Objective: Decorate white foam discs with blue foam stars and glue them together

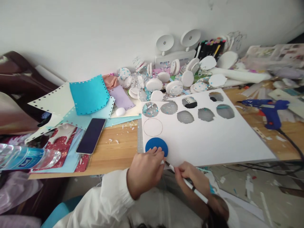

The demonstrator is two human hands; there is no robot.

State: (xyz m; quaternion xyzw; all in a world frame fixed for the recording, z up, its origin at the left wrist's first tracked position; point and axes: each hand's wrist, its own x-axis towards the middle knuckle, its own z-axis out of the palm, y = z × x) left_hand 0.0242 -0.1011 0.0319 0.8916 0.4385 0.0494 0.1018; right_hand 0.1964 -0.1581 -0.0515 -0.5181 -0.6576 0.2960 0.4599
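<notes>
My left hand (148, 169) presses its fingertips down on a round blue disc (153, 145), holding it against a large white foam board (201, 139). A small white piece, perhaps a marker cap, shows by that hand's thumb. My right hand (192, 177) grips a white marker (174, 167), its dark tip beside the disc's lower right edge at the board's front. Above the disc, a drawn circle outline (153, 127) shows on the board. Several round holes (185, 117) with ragged edges run along the board's far side.
A blue glue gun (268, 109) lies to the right with its cord. At the back are piled white discs (154, 84) and a twin-head lamp (175, 57). A phone (91, 136), felt sheets (90, 95) and a water bottle (29, 157) lie to the left.
</notes>
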